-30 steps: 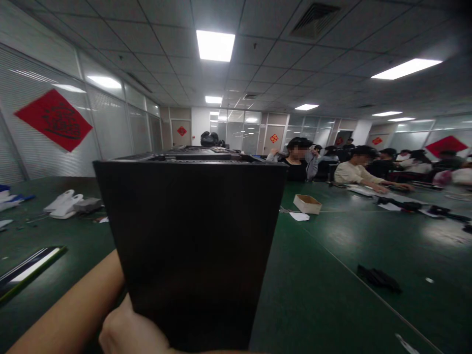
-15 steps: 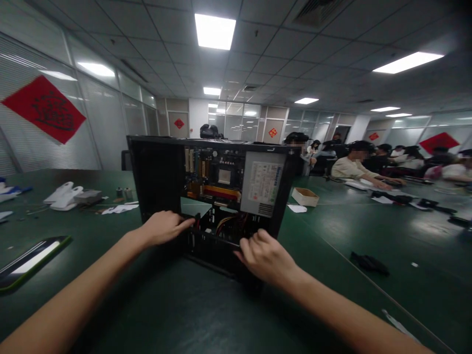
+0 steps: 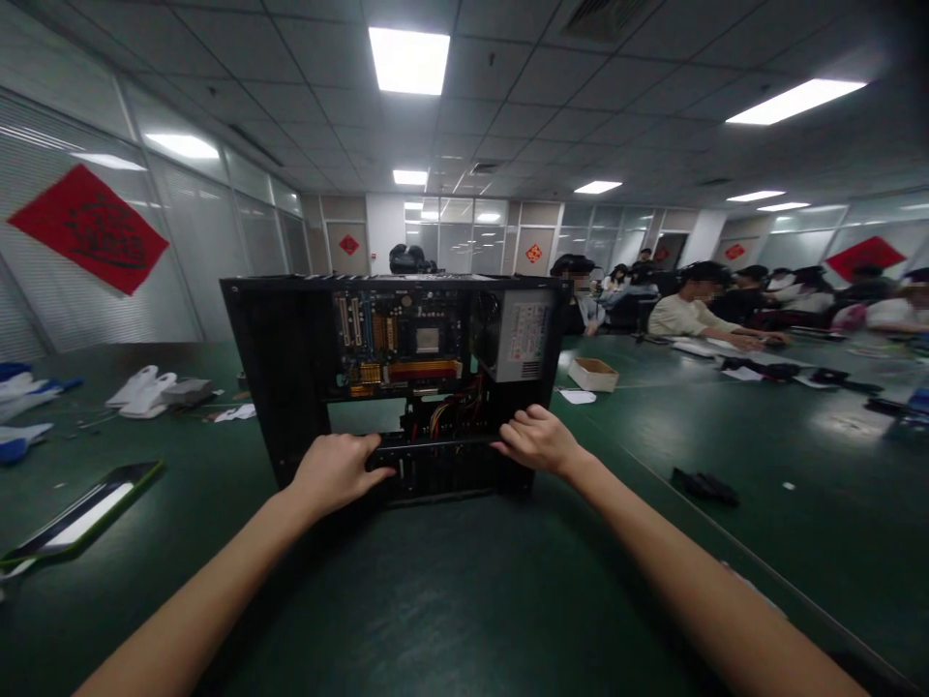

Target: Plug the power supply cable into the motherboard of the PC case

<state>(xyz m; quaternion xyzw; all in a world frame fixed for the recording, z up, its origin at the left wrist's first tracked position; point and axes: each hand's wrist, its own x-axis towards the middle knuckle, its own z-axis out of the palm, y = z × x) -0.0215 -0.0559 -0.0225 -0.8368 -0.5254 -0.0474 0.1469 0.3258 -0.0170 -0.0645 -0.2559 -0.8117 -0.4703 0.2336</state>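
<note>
A black computer case [image 3: 251, 387] stands on the green table in front of me, its near side uncovered. Inside it show a motherboard [image 3: 406, 334], a power supply [image 3: 524, 339] with a label, and some coloured cables [image 3: 439, 416]. My left hand [image 3: 338, 471] is closed on the left part of the case's low front rail, thumb along the near face. Farther right on the same rail, my right hand [image 3: 538, 440] grips with curled fingers. The fingertips of both hands are partly hidden behind the rail.
At the left lies a green-edged tablet-like device [image 3: 83, 513]; beyond it are white bags [image 3: 145, 392] and a grey block [image 3: 187, 392]. An open carton [image 3: 593, 375] stands behind right, and a black cloth-like item [image 3: 705, 486] lies at right. People [image 3: 697, 310] sit farther off.
The case has turned to face me more squarely and its near bottom edge has shifted away from me. Both hands have kept their hold; the view has moved slightly.
</note>
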